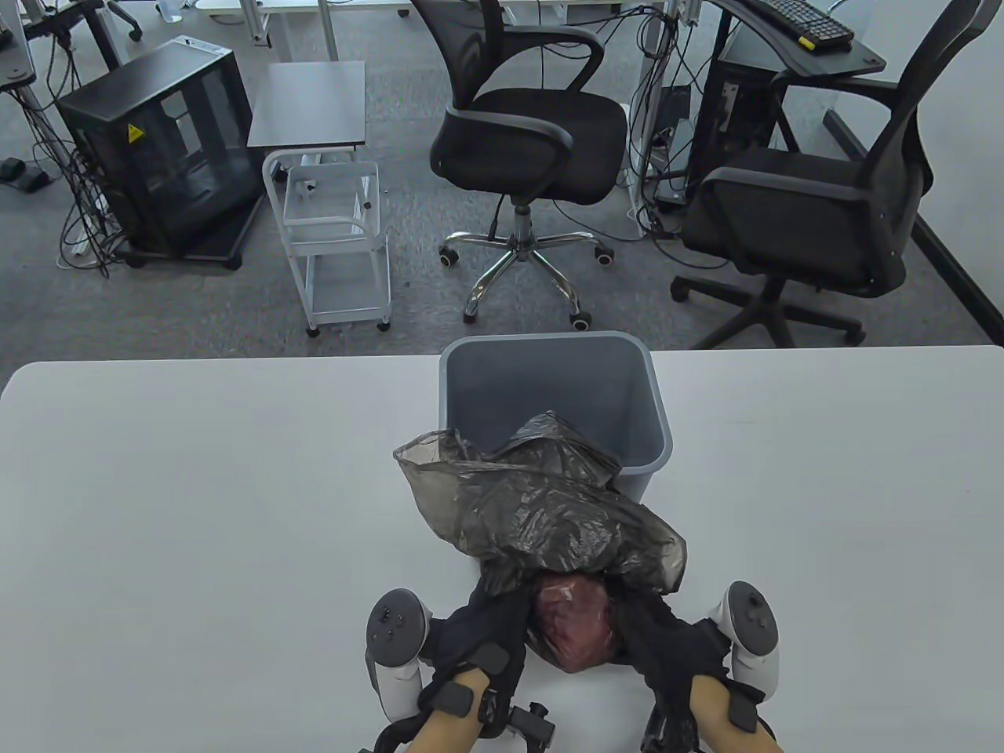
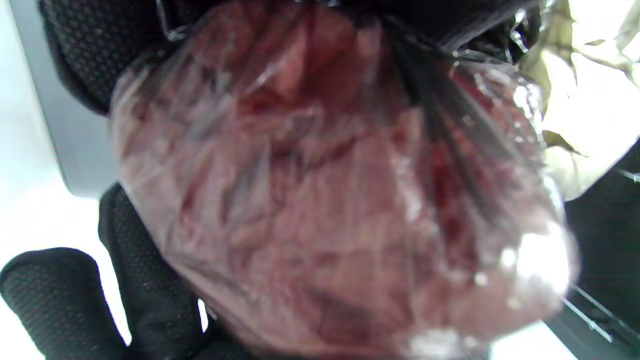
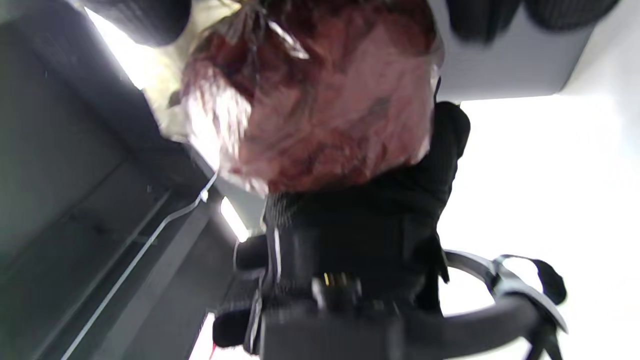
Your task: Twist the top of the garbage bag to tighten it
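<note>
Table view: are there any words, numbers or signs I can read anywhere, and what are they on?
No words or numbers can be read.
Yellow warning triangle sticker on the black cabinet: a sign only, its symbol too small to make out.
Keyboard on the far desk: key letters too small to read.
Garbage bag and grey bin: no print.

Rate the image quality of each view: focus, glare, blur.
Table view: sharp, evenly lit, wide-angle bend at the table edges. Left wrist view: bag too close, soft, with glare spots at lower right. Right wrist view: motion-blurred, background blown out white, left hand dark and smeared.
</note>
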The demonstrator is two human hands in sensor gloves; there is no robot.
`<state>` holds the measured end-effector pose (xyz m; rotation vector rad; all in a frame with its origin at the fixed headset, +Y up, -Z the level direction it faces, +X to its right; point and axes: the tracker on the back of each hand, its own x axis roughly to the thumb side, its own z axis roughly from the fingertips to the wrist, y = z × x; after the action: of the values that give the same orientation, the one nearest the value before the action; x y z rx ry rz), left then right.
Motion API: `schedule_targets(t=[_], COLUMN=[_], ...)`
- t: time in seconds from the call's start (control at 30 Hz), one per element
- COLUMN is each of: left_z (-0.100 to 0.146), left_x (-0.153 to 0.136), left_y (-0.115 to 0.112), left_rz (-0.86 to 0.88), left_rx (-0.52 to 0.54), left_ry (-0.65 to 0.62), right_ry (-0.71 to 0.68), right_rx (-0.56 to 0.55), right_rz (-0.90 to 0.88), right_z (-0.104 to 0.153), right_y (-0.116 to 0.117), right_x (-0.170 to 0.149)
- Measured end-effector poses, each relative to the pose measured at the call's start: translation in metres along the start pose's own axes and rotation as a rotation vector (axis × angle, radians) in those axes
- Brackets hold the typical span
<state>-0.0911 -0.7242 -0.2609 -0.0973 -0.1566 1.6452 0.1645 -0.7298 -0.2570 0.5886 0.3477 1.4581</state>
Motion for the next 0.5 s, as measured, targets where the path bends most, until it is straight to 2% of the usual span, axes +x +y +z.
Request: schedule_targets(t=[0.07, 0.17, 0.23, 0.33, 0.43, 0.5], left_z=[0.000, 0.000, 0.000, -0.001, -0.002, -0.001], left_x=[-0.002, -0.005, -0.006, -0.002, 0.005, 0.005], left_y=[0.001, -0.005, -0.009, -0.010, -0.008, -0.007], left_rz=[0.060, 0.111, 0.114, 0.076, -0.031, -0.020], left_rx=[-0.001, -0.058, -0.102, -0.115, -0.122, -0.094], left_ry=[0.026, 0.041, 0.037, -0.022, -0.072, -0.044], right_ry=[-0.033, -0.082, -0.076, -0.054, -0.024, -0.017], right_rx=[0.058, 0.033, -0.009, -0.136, -0.122, -0.117], right_rz=[0.114, 0.226, 0.204, 0.018, -0.037, -0.010], right_z=[-0.002, -0.003, -0.001, 0.004, 0.004, 0.004], right_y=[0.002, -0.001, -0.004, -0.010, -0.012, -0.011], right_x=[0.005, 0.010, 0.010, 0.003, -0.003, -0.004])
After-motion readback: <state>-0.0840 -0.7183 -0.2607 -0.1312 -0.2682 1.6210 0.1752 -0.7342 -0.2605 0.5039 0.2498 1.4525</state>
